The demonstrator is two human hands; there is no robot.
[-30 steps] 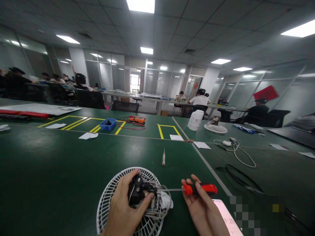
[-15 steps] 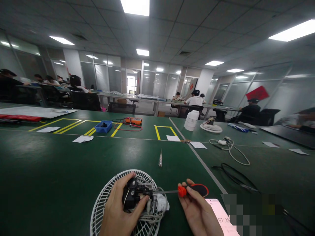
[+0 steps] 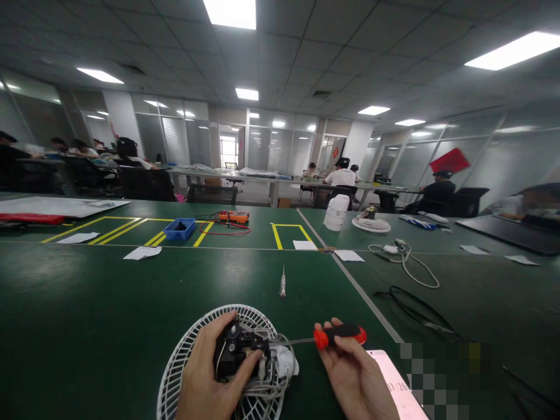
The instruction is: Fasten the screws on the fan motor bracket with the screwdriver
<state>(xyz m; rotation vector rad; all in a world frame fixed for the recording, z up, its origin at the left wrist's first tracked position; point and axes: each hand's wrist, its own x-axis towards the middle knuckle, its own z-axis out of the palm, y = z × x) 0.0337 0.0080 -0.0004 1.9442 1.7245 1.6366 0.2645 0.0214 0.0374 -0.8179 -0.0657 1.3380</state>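
My left hand [image 3: 212, 373] grips a black fan motor unit [image 3: 230, 353], thumb in front and fingers over its back. Beneath the motor lies a round white fan grille [image 3: 172, 373], with white wires and a white plastic part [image 3: 286, 361] bundled at its right side. In my right hand [image 3: 350, 373] is a red and black screwdriver [image 3: 347, 333], held by the handle with its shaft pointing left. The shaft's end meets the right side of the motor unit; the tip itself is hidden. A small clear-handled screwdriver [image 3: 283, 284] lies on the green table beyond the grille.
A phone [image 3: 394, 385] lies by my right wrist. Farther off are a blue bin [image 3: 179, 229], an orange multimeter [image 3: 234, 217], a white plastic container [image 3: 336, 213], another fan part [image 3: 371, 224] and cables [image 3: 406, 256]. Several people sit at other tables.
The screwdriver handle has turned in my right hand, showing a different side. My left hand keeps hold of the motor unit. The whole view has shifted slightly.
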